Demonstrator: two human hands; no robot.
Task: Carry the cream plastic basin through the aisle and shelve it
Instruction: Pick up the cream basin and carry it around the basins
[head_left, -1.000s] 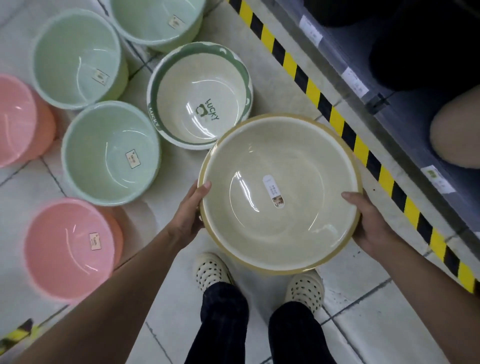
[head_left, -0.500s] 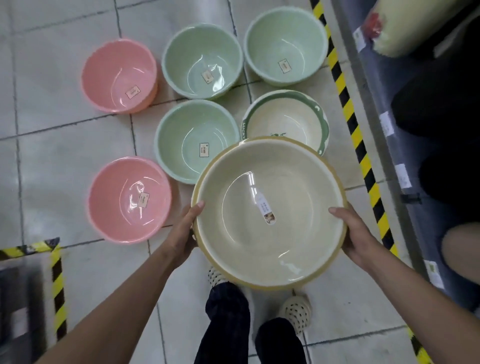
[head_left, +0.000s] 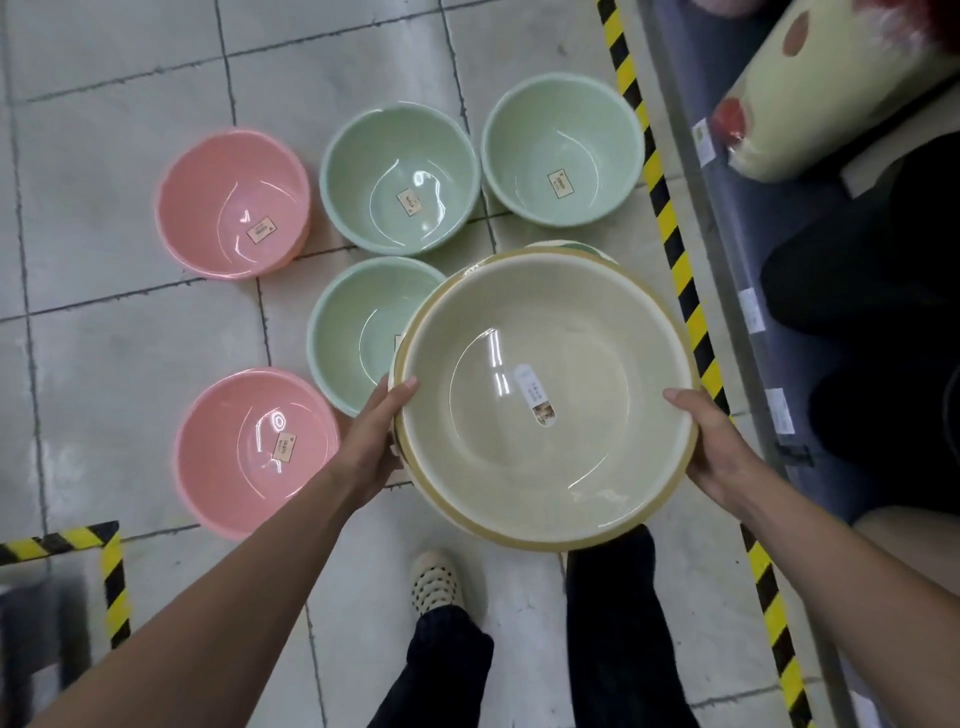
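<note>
Just above the person's shoe (head_left: 435, 582) on the tiled floor (head_left: 104, 338), the cream plastic basin (head_left: 478, 452) is held in the air at about waist height. The left hand (head_left: 374, 441) and right hand (head_left: 722, 447) each have a grip clamped on opposite sides of the rim, thumbs over the lip. It looks light, thin-walled and glossy, so probably slightly flexible and slippery. The rolled rim is the safest place to hold it. It faces mouth up, roughly level. Being round, it has no real long axis. Beyond it, green basins (head_left: 400, 166) and pink basins (head_left: 234, 202) sit on the floor, and the shelf (head_left: 737, 260) runs along the right.
</note>
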